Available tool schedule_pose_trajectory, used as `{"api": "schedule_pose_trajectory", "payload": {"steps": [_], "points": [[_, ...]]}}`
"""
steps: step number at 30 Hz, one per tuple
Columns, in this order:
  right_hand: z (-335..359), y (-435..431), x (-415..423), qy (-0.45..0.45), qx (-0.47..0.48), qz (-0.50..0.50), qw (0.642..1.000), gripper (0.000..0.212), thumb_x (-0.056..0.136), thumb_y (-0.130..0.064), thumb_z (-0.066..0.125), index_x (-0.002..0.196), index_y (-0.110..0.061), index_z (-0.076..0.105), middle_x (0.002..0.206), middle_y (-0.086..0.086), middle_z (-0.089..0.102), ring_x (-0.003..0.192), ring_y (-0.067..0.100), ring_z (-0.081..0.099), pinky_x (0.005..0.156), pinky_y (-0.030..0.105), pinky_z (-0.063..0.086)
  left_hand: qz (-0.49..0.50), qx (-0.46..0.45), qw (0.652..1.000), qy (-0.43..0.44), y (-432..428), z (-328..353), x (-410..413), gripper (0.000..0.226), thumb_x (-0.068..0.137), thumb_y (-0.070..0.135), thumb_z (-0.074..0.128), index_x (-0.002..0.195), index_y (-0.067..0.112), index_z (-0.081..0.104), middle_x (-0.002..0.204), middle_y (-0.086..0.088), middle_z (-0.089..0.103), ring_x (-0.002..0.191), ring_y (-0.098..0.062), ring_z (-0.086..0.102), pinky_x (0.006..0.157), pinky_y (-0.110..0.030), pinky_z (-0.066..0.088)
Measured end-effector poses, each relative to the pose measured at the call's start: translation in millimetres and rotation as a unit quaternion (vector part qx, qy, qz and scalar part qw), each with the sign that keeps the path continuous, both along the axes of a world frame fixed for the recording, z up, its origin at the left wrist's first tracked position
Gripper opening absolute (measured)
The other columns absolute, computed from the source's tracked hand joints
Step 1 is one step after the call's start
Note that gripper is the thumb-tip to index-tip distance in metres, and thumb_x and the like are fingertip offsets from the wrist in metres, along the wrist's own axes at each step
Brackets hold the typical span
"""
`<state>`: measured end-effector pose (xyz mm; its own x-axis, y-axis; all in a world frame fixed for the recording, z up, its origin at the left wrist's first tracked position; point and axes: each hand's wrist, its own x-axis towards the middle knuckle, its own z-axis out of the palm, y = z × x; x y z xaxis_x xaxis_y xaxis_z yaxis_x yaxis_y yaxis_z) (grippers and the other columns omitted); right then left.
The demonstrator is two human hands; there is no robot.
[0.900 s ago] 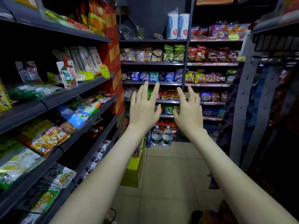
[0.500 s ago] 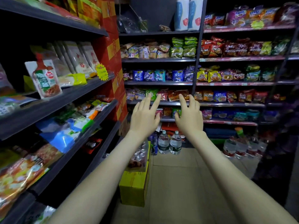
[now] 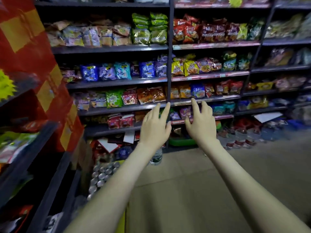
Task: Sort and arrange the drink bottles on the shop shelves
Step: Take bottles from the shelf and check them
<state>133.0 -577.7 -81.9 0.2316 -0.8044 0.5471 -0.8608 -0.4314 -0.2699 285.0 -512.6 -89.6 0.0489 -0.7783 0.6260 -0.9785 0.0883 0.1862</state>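
Hovering left hand [image 3: 154,130], right hand [image 3: 201,125]; bottle [image 3: 156,157] label illegible.

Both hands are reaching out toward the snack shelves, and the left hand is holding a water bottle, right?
Not quite. In the head view the left hand holds nothing; its fingers are straight. The right hand is empty too. Both reach toward the snack shelves. The water bottle stands on the floor, partly hidden behind the left wrist.
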Motion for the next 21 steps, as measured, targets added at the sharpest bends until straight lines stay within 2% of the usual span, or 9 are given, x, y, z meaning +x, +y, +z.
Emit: {"api": "schedule_pose_trajectory", "payload": {"steps": [6,8,12,16,19,21], "points": [[-17.9,-149.7,2.2,-0.034,-0.015,-0.026,0.999,0.064,0.089,-0.020,0.062,0.146,-0.005,0.037,0.141,0.029,0.041,0.123,0.045,0.044,0.083,0.052,0.049,-0.066,0.022,0.997,-0.014,-161.4,-3.9,2.7,0.058,0.098,0.027,0.049,0.151,0.021,0.027,0.153,-0.016,0.032,0.139,-0.033,0.033,0.109,-0.043,0.032],[-18.7,-197.3,-4.7,-0.035,-0.018,-0.047,0.998,0.064,0.088,-0.019,0.063,0.145,-0.004,0.039,0.139,0.029,0.043,0.120,0.046,0.046,0.080,0.050,0.049,-0.092,0.019,0.995,-0.023,-216.3,-1.4,2.3,0.058,0.098,0.027,0.050,0.151,0.020,0.028,0.152,-0.017,0.034,0.138,-0.033,0.036,0.109,-0.043,0.033],[-15.7,-284.5,-27.0,-0.036,-0.007,-0.109,0.993,0.065,0.092,-0.022,0.057,0.149,-0.008,0.030,0.145,0.026,0.038,0.126,0.043,0.040,0.087,0.052,0.047,-0.142,0.012,0.990,-0.011,-323.6,1.3,-10.0,0.057,0.095,0.026,0.050,0.149,0.016,0.034,0.147,-0.020,0.040,0.132,-0.037,0.042,0.105,-0.048,0.040],[-8.2,-367.3,-69.2,-0.017,-0.028,-0.177,0.984,0.069,0.092,-0.022,0.059,0.151,-0.007,0.026,0.147,0.025,0.035,0.129,0.041,0.038,0.089,0.049,0.046,-0.206,0.016,0.978,-0.003,-437.6,8.6,-48.6,0.058,0.098,0.027,0.048,0.151,0.019,0.026,0.153,-0.016,0.031,0.137,-0.034,0.036,0.107,-0.045,0.035],[-4.7,-428.9,-111.9,-0.010,-0.036,-0.251,0.967,0.071,0.091,-0.021,0.059,0.151,-0.006,0.023,0.149,0.026,0.033,0.132,0.041,0.036,0.094,0.049,0.044,-0.275,0.002,0.961,-0.001,-525.2,16.1,-91.1,0.060,0.098,0.026,0.048,0.152,0.018,0.023,0.153,-0.016,0.030,0.137,-0.035,0.035,0.106,-0.045,0.036],[-0.8,-465.5,-144.9,0.011,-0.035,-0.299,0.954,0.069,0.091,-0.020,0.058,0.150,-0.005,0.026,0.147,0.026,0.035,0.128,0.042,0.039,0.090,0.051,0.045,-0.331,-0.006,0.944,-0.009,-580.7,20.6,-125.8,0.060,0.097,0.023,0.050,0.151,0.016,0.026,0.151,-0.018,0.033,0.135,-0.036,0.037,0.105,-0.046,0.037]]}}
